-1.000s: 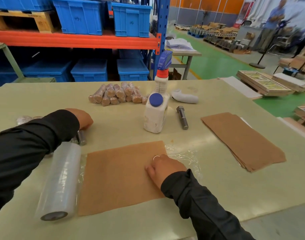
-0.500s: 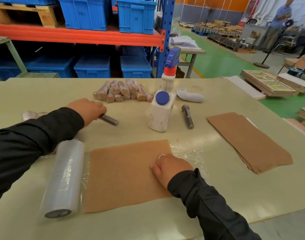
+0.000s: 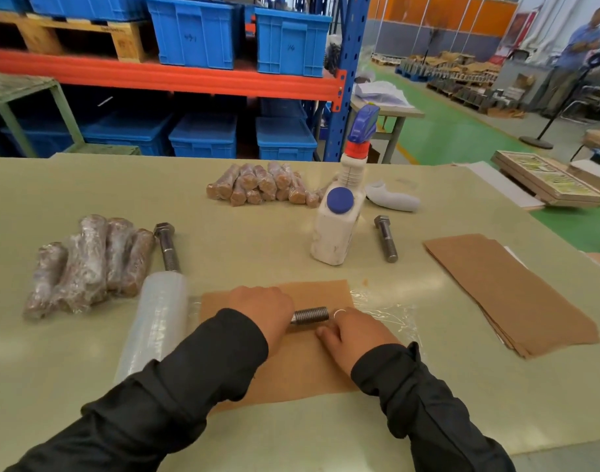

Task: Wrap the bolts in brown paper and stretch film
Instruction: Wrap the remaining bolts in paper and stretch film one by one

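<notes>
Your left hand [image 3: 262, 313] grips a bolt [image 3: 310, 315] by its head end, fingers curled over it so only the threaded shank shows. The bolt lies crosswise on the paper [image 3: 291, 366], in its far half. Judgement: set there so the near half of the sheet can roll up over it.

Your right hand [image 3: 354, 335] rests on the paper at the bolt's threaded tip, fingers loosely bent and holding nothing; a ring shows on one finger. It seems to pin the sheet flat while the bolt is seated.

The film [image 3: 387, 313] lies under the paper and shows past its right edge. The roll [image 3: 155, 321] lies along the paper's left edge, apparently uncut from the film, so the outer wrap can follow without re-feeding.

Left of the roll: a batch of wrapped bolts [image 3: 87, 264], with one bare bolt [image 3: 167, 247] beside it. Beyond the paper on the worktop [image 3: 257, 240]: a spray bottle [image 3: 339, 219], another bare bolt [image 3: 386, 242] just right of it, and a second wrapped pile [image 3: 268, 183] farther back. Spare sheets [image 3: 509, 291] lie right of the paper.

Step in hand, by judgement: placing the bolt; rolling not yet begun.
</notes>
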